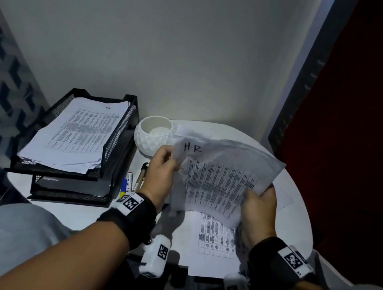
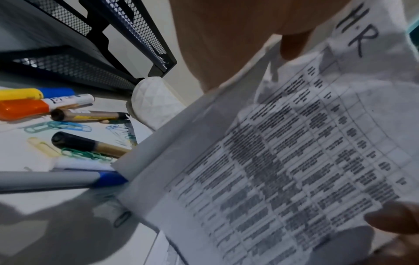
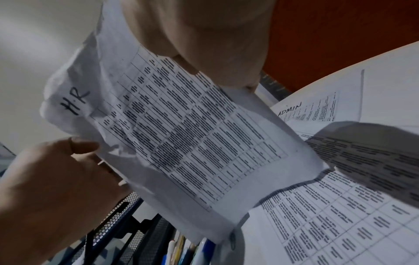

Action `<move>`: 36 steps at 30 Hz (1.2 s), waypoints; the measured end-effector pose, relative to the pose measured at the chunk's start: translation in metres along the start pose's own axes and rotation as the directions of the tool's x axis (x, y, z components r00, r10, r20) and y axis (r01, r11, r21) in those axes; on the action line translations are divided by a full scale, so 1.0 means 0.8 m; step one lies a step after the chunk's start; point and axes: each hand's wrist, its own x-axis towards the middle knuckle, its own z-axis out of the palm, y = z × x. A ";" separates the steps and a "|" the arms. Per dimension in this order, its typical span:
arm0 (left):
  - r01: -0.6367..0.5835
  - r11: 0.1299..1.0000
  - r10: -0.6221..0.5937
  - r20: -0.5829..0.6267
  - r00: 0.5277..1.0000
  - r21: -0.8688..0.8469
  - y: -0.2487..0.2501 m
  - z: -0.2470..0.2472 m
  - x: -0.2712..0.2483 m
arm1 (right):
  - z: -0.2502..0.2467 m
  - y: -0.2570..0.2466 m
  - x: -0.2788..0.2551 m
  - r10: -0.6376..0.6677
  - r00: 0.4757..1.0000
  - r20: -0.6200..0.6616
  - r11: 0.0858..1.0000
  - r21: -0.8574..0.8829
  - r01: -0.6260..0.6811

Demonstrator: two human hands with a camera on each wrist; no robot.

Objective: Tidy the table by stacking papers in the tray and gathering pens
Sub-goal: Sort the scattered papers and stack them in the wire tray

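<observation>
Both my hands hold a crumpled printed sheet marked "HR" [image 1: 220, 179] [image 2: 283, 152] [image 3: 181, 134] above the white table. My left hand [image 1: 163, 165] pinches its top left corner and my right hand [image 1: 259, 203] grips its lower right edge. A black mesh tray [image 1: 119, 141] at the left holds a stack of papers [image 1: 77, 136]. Several pens and markers [image 1: 134, 179] [image 2: 56, 107] lie between the tray and my left wrist, among paper clips [image 2: 68, 125]. More printed sheets [image 1: 213, 238] [image 3: 340, 215] lie flat on the table under the held one.
A white faceted cup [image 1: 154, 136] [image 2: 154, 102] stands just right of the tray, behind my left hand. A sheet marked "ADMIN" [image 3: 317, 109] lies at the table's far right. The wall is close behind, and a dark red door [image 1: 353, 139] stands at the right.
</observation>
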 end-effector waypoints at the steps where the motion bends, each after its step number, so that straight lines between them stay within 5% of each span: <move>1: 0.016 1.000 -0.016 0.006 1.000 0.014 0.000 -0.002 0.001 | -0.001 0.000 0.001 0.005 1.000 -0.003 1.000 0.023 -0.005; 5: 0.119 0.984 -0.129 0.072 0.989 0.131 -0.011 -0.007 -0.001 | -0.002 0.003 0.000 0.010 1.000 0.014 0.999 0.053 -0.011; 13: 0.101 0.984 -0.111 0.057 0.992 0.148 -0.013 0.000 -0.003 | 0.007 0.009 0.010 0.004 1.000 -0.010 0.995 0.101 -0.003; 25: 0.111 0.909 -0.195 0.175 0.965 0.402 -0.066 -0.012 0.001 | 0.008 0.046 0.024 0.111 0.993 0.036 0.994 -0.023 -0.110; 31: 0.165 0.767 -0.320 0.147 0.936 0.620 -0.090 -0.026 0.005 | 0.010 0.056 0.016 0.147 0.985 0.086 0.982 -0.136 -0.135; 36: 0.160 0.831 -0.225 0.058 0.973 0.532 -0.075 -0.021 0.004 | 0.003 0.021 0.012 0.115 0.990 0.084 0.987 -0.119 -0.105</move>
